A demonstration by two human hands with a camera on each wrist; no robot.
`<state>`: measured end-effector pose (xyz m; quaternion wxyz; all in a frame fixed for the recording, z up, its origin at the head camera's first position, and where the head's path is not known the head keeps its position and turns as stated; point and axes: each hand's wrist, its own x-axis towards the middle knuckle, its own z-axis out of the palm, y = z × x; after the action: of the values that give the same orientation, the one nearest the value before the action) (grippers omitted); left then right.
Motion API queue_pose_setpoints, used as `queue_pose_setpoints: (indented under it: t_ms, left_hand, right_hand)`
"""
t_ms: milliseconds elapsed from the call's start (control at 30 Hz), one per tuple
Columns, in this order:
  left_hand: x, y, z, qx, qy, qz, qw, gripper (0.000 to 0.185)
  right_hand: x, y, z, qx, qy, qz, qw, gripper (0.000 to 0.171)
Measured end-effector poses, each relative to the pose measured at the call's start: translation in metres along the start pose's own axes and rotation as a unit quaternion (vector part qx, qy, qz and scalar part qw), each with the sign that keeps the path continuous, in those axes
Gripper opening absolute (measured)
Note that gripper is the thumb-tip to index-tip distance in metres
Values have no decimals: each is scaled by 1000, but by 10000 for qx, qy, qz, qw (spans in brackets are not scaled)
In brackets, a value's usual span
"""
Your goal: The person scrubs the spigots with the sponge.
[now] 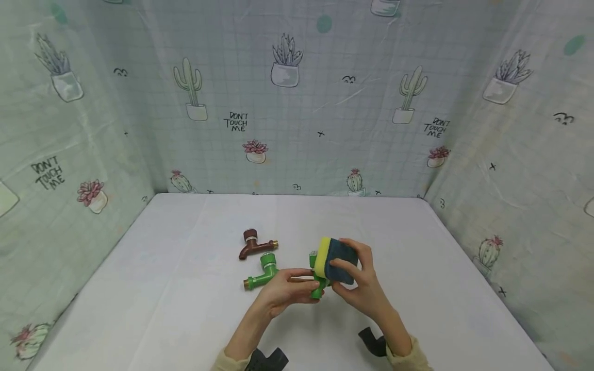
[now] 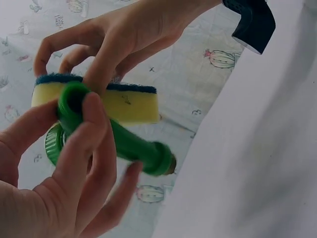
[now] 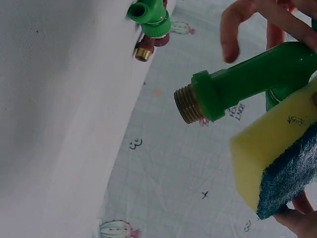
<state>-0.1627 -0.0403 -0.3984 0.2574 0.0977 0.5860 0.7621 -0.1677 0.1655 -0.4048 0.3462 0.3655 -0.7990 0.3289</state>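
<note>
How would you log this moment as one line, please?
left hand: holds green tap | right hand: presses sponge on it | table: brown tap, second green tap

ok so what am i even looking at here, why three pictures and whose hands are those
These are three views of one moment. There is no machine: a person works with bare hands and wears three cameras. The wide picture comes from a camera on the head, looking down at a white table walled in by cactus-print cloth. The other two come from cameras strapped to each wrist, so they show the same things very close and at odd angles.

The left hand grips a green plastic tap, seen with its brass threaded end in the right wrist view. The right hand holds a yellow sponge with a dark blue scouring side against that tap.

On the table beyond the hands lie two more taps: a second green tap and a brown tap.
</note>
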Motion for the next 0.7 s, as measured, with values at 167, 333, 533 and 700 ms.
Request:
queue_pose_setpoints:
  t_ms: [167, 333, 533, 700]
  left_hand:
    - [1, -2, 1, 55, -52, 180, 9998, 51]
    - [0, -2, 0, -27, -151, 192, 9997, 49]
    - [-5, 1, -3, 184, -157, 261, 9994, 48]
    - [-5, 6, -4, 124, 254, 608, 9978, 43]
  right_hand:
    - [0, -1, -2, -136, -151, 42, 9998, 28]
    - [-1, 4, -3, -172, -60, -112, 9998, 30]
    - [-8, 10, -5, -176, -248, 177, 9994, 43]
    - [-11, 8, -3, -83, -221, 356, 9991, 52]
